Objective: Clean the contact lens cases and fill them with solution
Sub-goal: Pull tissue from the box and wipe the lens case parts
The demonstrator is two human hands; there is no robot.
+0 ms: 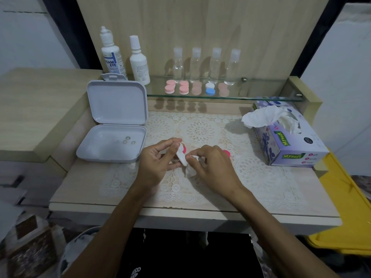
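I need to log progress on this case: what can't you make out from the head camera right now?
- Lens case: its wells are hidden by the left hand and the tissue.
- Pink cap: mostly behind the right hand.
- Small items in the white box: too small to identify.

1. Contact lens case (pixel 181 155) mostly hidden behind the fingers of the left hand (pixel 158 159); wells not visible.
2. Tissue (pixel 190 167) largely covered by the right hand (pixel 210 167).
3. Pink cap (pixel 226 152) half hidden behind the right hand's knuckles.
4. Small round items in the open white box (pixel 112 145), possibly lenses; too small to tell.
5. Solution bottle (pixel 112 55) label partly cut off by the box lid.
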